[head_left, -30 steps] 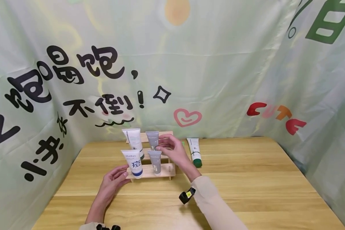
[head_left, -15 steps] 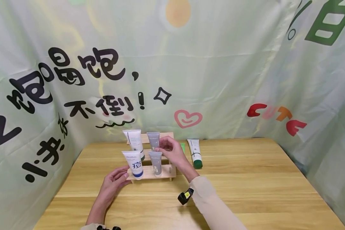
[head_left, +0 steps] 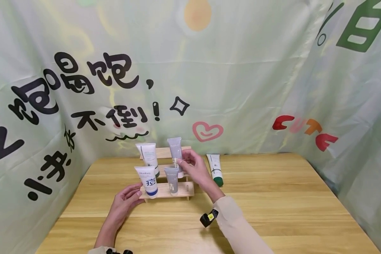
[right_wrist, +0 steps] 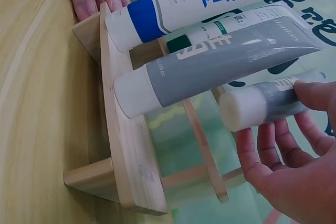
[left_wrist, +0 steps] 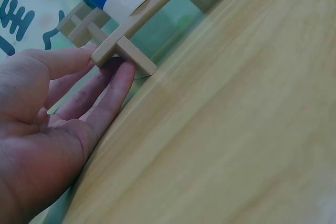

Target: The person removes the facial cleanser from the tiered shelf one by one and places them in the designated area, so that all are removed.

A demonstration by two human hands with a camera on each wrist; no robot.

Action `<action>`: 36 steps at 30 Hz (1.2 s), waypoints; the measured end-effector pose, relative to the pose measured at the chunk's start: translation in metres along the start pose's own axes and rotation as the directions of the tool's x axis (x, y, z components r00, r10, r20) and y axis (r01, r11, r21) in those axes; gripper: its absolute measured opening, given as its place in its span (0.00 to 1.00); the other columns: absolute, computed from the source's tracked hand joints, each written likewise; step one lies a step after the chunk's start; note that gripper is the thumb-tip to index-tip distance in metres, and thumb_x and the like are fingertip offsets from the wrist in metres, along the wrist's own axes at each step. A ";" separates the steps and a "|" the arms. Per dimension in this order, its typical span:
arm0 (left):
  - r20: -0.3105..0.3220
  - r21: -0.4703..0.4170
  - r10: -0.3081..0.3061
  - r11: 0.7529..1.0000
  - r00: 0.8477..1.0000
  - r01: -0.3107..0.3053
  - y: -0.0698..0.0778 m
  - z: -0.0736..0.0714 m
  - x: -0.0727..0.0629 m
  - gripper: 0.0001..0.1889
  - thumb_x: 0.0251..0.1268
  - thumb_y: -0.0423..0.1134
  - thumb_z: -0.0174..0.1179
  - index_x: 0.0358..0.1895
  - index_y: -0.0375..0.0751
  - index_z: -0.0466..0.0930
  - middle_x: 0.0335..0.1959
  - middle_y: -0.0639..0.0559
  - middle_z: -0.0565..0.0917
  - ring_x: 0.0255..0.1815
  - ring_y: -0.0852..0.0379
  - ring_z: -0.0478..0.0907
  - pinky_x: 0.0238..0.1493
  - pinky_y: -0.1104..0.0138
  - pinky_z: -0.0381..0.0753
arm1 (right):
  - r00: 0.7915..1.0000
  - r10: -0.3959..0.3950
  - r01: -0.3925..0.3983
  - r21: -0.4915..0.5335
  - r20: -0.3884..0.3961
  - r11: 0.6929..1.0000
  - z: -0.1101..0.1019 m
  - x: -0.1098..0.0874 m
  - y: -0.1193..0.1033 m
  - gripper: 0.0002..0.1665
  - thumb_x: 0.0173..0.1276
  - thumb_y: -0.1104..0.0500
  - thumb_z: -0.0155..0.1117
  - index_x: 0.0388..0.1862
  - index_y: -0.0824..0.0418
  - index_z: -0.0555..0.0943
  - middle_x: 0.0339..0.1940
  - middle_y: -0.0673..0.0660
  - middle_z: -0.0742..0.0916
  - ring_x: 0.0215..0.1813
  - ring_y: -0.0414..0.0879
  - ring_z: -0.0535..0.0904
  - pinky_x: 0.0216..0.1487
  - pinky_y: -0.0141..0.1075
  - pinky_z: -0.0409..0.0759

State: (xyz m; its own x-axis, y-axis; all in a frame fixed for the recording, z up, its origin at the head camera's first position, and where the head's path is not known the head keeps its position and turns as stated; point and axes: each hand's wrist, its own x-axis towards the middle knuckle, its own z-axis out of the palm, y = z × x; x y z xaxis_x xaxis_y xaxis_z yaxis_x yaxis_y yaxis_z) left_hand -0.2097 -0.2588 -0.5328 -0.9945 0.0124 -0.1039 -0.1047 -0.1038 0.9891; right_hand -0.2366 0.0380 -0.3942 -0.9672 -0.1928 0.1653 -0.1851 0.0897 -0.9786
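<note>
Right hand (head_left: pixel 195 167) pinches a grey tube (head_left: pixel 175 149), left hand (head_left: pixel 125 200) grips the wooden rack (head_left: pixel 185 190) bearing three white-or-grey tubes (head_left: pixel 147 179) (head_left: pixel 148 155) (head_left: pixel 172 180), one white green-capped tube (head_left: pixel 215 167) remaining to its right.

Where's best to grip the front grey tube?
Probably mid-body on the front grey tube, coming from the right. It stands cap-down on the wooden rack, rounder near its white cap and flattened at the top. The blue-lettered white tube stands to its left; nothing stands to its right on that step. The right hand holds another grey tube behind, so stay low.
</note>
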 end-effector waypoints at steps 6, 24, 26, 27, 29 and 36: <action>-0.001 -0.004 -0.011 1.000 1.000 0.011 0.000 0.002 0.000 0.27 0.65 0.34 0.65 0.66 0.31 0.69 0.52 0.53 0.82 0.51 0.56 0.82 0.54 0.58 0.86 | 1.000 0.013 -0.013 0.003 -0.023 1.000 -0.008 0.000 0.016 0.18 0.72 0.59 0.61 0.58 0.63 0.74 0.51 0.62 0.82 0.51 0.51 0.77 0.47 0.32 0.81; 0.002 0.022 -0.005 1.000 1.000 0.005 -0.001 0.007 0.002 0.27 0.66 0.35 0.64 0.66 0.32 0.69 0.53 0.49 0.81 0.51 0.56 0.82 0.55 0.59 0.86 | 0.997 -0.032 0.032 -0.002 -0.066 0.999 -0.037 -0.018 0.044 0.19 0.73 0.55 0.61 0.59 0.56 0.73 0.48 0.62 0.84 0.49 0.49 0.80 0.46 0.35 0.82; 0.001 0.021 -0.004 1.000 1.000 0.004 -0.001 0.008 0.002 0.27 0.66 0.35 0.64 0.66 0.32 0.68 0.53 0.50 0.82 0.51 0.56 0.82 0.54 0.59 0.86 | 0.995 -0.039 0.039 0.003 -0.090 0.999 -0.042 -0.020 0.043 0.18 0.72 0.57 0.62 0.58 0.58 0.74 0.46 0.63 0.84 0.45 0.48 0.80 0.43 0.32 0.82; 0.003 0.021 -0.001 1.000 1.000 0.001 -0.001 0.008 0.002 0.28 0.66 0.35 0.64 0.66 0.31 0.68 0.52 0.51 0.82 0.51 0.56 0.82 0.54 0.59 0.86 | 0.995 -0.028 0.029 0.011 -0.098 1.000 -0.045 -0.023 0.040 0.18 0.72 0.58 0.62 0.58 0.59 0.74 0.47 0.64 0.84 0.44 0.48 0.80 0.41 0.32 0.82; 0.008 0.017 0.001 1.000 1.000 -0.001 -0.001 0.007 0.001 0.28 0.66 0.36 0.64 0.67 0.31 0.67 0.52 0.52 0.82 0.51 0.56 0.82 0.55 0.59 0.86 | 0.993 -0.017 0.020 0.023 -0.115 1.000 -0.050 -0.026 0.035 0.19 0.72 0.59 0.61 0.59 0.61 0.74 0.47 0.66 0.84 0.42 0.47 0.80 0.38 0.31 0.81; 0.025 0.020 0.023 1.000 0.999 -0.023 0.000 0.002 -0.001 0.29 0.67 0.35 0.62 0.67 0.28 0.65 0.51 0.56 0.83 0.51 0.58 0.82 0.54 0.60 0.86 | 0.981 0.028 -0.022 0.032 -0.193 0.999 -0.067 -0.031 0.050 0.20 0.72 0.55 0.63 0.60 0.58 0.75 0.48 0.64 0.84 0.41 0.46 0.81 0.36 0.30 0.81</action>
State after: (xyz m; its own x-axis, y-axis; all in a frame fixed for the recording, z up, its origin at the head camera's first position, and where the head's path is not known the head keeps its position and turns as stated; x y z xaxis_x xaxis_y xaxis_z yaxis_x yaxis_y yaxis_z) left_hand -0.2086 -0.2571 -0.5322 -0.9963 0.0350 -0.0790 -0.0817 -0.0839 0.9931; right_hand -0.2276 0.1143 -0.4397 -0.9873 0.0023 0.1588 -0.1583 0.0629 -0.9854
